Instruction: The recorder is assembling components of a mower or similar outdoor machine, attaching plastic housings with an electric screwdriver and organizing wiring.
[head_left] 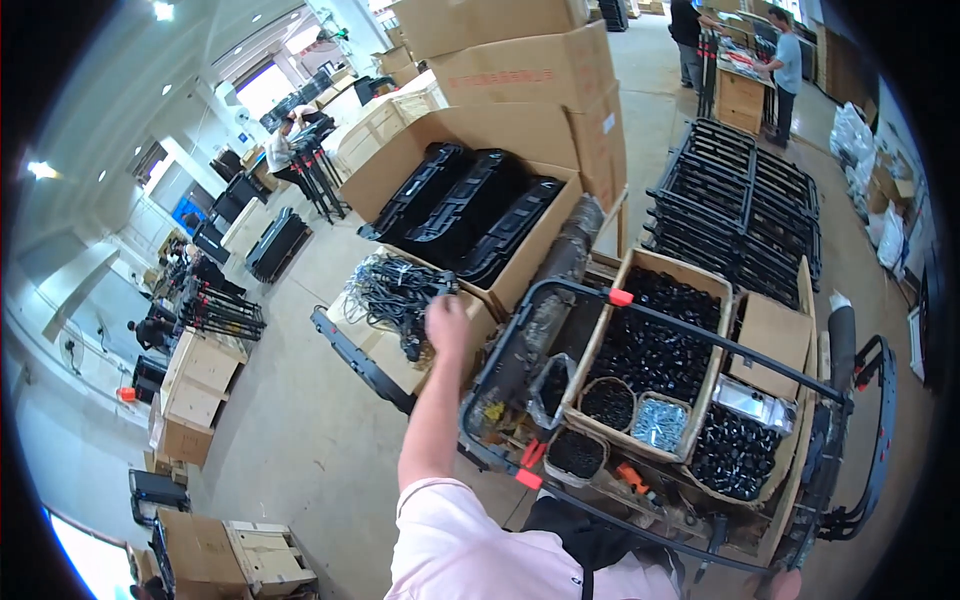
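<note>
My left hand reaches forward to the right side of a tangled heap of black and grey cables on top of a cardboard box. Its fingers look curled on a black cable end, though the fingertips are partly hidden. At the lower right rim, my right hand shows only as a small part, apparently closed round the end of a black tubular frame. That frame, with red corner pieces, stretches over bins of small parts.
Behind the cables, an open carton holds black plastic trays. Bins hold black fittings and silver screws; an orange-handled tool lies nearby. Stacked black frames stand at the far right. Other people work farther off.
</note>
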